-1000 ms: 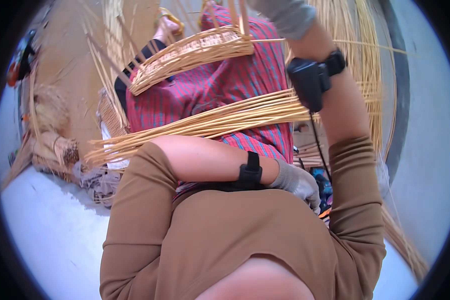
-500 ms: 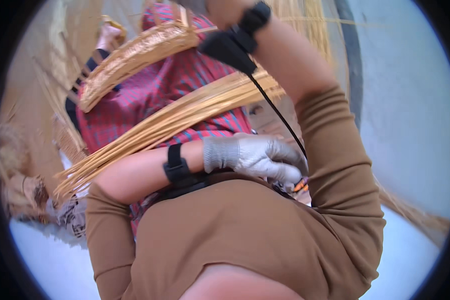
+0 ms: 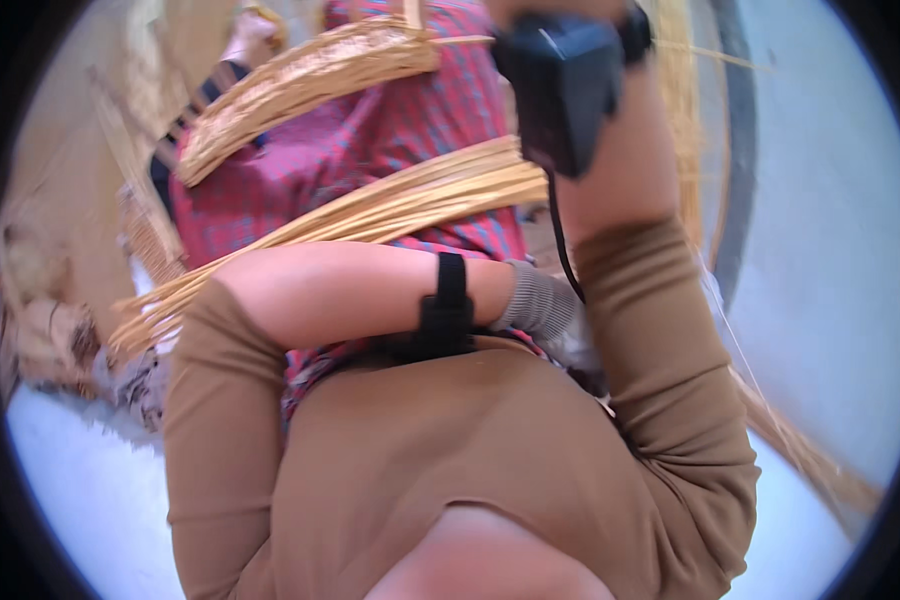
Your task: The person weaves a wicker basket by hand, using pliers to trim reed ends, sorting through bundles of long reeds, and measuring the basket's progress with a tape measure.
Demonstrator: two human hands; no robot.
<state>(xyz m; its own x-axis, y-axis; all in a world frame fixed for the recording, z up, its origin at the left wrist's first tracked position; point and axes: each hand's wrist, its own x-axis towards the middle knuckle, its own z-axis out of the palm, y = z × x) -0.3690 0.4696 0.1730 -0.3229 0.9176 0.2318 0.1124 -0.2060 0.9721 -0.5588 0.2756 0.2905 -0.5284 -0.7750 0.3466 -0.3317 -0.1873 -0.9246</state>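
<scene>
My left forearm crosses my waist. The grey-cuffed, gloved left hand point(image 3: 568, 335) reaches down at my right side, with its fingers hidden behind my right sleeve. My right arm stretches up and away. Only a blurred bit of my right hand point(image 3: 555, 10) shows at the top edge, so its fingers and anything in them are out of sight. A black corded device point(image 3: 560, 90) hangs at that wrist. Over my lap lies a red-and-blue checked cloth point(image 3: 350, 150). On it rest a bundle of long, pale plant strips point(image 3: 410, 205) and a curved woven piece point(image 3: 310, 90).
More long strips point(image 3: 685, 130) run along the right, beside a pale blue-grey surface point(image 3: 820, 220). At the upper left is a foot point(image 3: 250, 40) below a dark trouser leg. Crumpled brown material point(image 3: 60, 320) lies at the left.
My left hand has moved right, from plain sight at my waist to behind my right sleeve. My right hand has gone up and right, mostly out of view.
</scene>
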